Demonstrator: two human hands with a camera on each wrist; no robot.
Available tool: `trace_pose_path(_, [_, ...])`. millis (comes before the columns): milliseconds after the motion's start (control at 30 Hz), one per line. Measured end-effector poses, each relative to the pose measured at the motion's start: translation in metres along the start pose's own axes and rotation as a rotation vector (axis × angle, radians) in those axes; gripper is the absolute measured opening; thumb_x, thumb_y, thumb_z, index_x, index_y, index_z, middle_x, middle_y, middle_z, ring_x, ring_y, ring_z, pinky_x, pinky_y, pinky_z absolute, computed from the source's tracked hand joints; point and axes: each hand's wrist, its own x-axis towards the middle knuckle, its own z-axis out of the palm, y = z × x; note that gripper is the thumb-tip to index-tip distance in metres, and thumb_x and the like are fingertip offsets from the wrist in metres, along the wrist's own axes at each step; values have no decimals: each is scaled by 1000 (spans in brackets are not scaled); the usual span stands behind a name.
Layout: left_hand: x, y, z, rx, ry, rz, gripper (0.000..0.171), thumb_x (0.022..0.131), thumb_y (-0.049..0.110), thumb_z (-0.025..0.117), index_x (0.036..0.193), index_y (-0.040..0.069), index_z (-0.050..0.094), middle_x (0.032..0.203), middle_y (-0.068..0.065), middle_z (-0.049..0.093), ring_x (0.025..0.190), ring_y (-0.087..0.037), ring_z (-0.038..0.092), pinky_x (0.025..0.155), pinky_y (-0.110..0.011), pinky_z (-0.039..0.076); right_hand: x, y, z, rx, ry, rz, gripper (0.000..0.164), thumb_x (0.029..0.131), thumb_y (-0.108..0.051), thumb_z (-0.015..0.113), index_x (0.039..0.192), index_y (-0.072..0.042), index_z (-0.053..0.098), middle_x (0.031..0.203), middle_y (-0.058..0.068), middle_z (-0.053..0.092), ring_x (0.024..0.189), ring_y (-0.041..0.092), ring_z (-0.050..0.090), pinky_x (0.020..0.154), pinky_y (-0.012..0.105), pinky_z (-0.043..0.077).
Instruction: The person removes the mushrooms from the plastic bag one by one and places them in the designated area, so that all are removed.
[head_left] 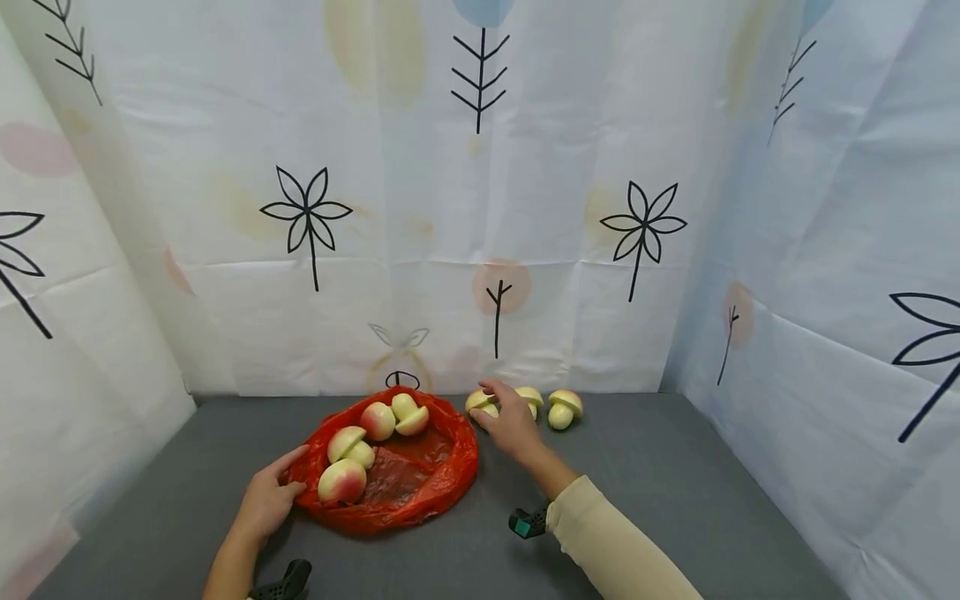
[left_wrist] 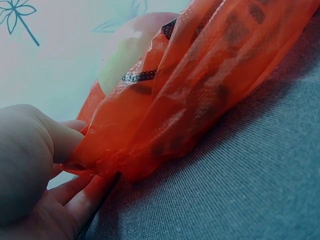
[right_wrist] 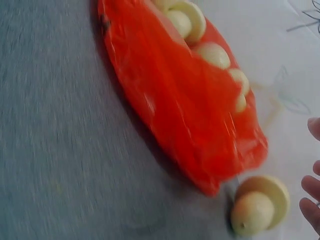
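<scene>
Head view alone: all three mushroom-shaped pieces (head_left: 565, 409) beside the red bag (head_left: 457, 479).

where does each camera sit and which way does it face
Head: on the head, facing forward and down at the table, red bag and mushroom-shaped pieces; left hand, right hand and forearms show.
Left wrist: on that wrist, facing the red bag's edge; part of that hand shows.
Right wrist: on that wrist, facing the red bag's side; only fingertips show, right edge.
Both wrist views share the red bag.

A cream sleeve (head_left: 618, 542) shows alongside black wrist devices (head_left: 283, 583), the right one bearing a seemingly green patch (head_left: 522, 527).
</scene>
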Motion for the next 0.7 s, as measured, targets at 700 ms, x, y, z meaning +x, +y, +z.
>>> trace_pose_path(700, [-2,4,0,6,5,-21,61,88,-3,51,148,0,38,148,-34,31,136,-49,26,108,-61,22,9,-30,57,14,-110,47,34,91,-14,68,122,-3,63,109,13,67,100,24,63,85,40,52])
